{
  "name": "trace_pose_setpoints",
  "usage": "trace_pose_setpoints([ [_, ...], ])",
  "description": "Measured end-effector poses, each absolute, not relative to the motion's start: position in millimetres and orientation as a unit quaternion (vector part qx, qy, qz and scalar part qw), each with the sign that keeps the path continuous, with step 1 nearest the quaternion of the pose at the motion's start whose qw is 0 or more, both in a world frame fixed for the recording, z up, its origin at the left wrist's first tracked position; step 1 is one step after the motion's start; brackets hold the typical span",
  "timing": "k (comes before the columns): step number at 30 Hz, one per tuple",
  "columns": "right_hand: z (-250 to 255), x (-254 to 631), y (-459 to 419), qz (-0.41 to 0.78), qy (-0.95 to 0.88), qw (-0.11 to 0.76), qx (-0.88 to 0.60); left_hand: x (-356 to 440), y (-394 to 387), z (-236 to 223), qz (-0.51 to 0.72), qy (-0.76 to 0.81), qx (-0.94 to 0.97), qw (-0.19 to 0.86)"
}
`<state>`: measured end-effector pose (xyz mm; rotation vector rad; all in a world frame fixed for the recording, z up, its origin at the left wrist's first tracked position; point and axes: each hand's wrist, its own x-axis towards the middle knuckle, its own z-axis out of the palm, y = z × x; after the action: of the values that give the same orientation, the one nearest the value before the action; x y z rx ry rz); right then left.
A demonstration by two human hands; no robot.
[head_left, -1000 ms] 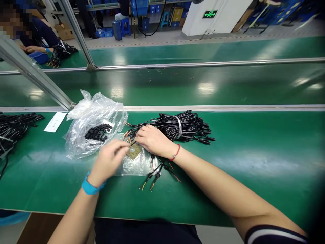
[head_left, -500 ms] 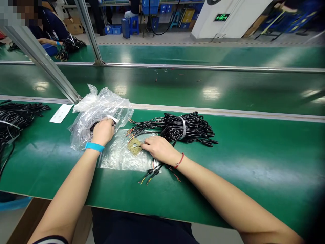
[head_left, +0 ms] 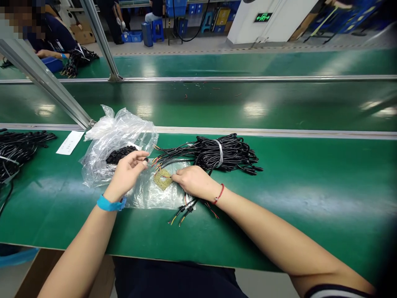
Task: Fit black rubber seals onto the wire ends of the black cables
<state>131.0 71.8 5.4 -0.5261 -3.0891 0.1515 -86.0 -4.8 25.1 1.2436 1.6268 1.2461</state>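
Between the thumb and fingers of my left hand [head_left: 128, 171] is a small black part [head_left: 146, 159], too small to make out fully. A clear plastic bag [head_left: 102, 142] beside that hand holds a heap of small black parts [head_left: 119, 155]. My right hand [head_left: 192, 180] pinches a black cable by its end, and thin coloured wires [head_left: 167, 176] point left from the fingertips. Under those wires lies a yellowish square pad [head_left: 163, 179] with a hole, on a flat clear plastic sheet [head_left: 149, 196]. A tied bundle of black cables [head_left: 229, 153] lies just beyond my right hand.
Two cable ends with black fittings [head_left: 185, 210] lie near my right wrist. More black cables [head_left: 21, 151] and a white paper label [head_left: 70, 142] are at left. A metal post [head_left: 58, 82] rises behind the bag. Across the bench, a person's arm [head_left: 51, 54] rests by cables.
My left hand has come out of the plastic bag, moving right and towards me with a small black part in its fingers. My right hand stays in place, pinching the cable.
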Motion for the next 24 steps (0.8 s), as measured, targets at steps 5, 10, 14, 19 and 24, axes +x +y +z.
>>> trace_pose_setpoints([
  [5, 13.9, 138.2, 69.8, 0.115, -0.971, 0.092, -0.189, -66.1, 4.7, 31.5, 0.517, 0.558, 0.448, 0.47],
  [10, 23.2, 158.0, 63.9, 0.276, -0.847, 0.329, -0.313, -52.1, 2.8, 27.0, 0.558, 0.518, 0.419, 0.495],
  [14, 24.8, 163.4, 56.6, 0.31, -0.801, 0.384, -0.34, -43.2, -2.0, 15.8, 0.538, 0.551, 0.43, 0.471],
  [19, 23.8, 160.2, 51.5, 0.26, -0.838, 0.385, -0.288, -37.7, -7.7, 6.9, 0.482, 0.577, 0.469, 0.464],
  [24, 20.9, 159.4, 51.4, 0.247, -0.845, 0.375, -0.291, -37.7, -9.9, 9.2, 0.475, 0.576, 0.49, 0.45],
])
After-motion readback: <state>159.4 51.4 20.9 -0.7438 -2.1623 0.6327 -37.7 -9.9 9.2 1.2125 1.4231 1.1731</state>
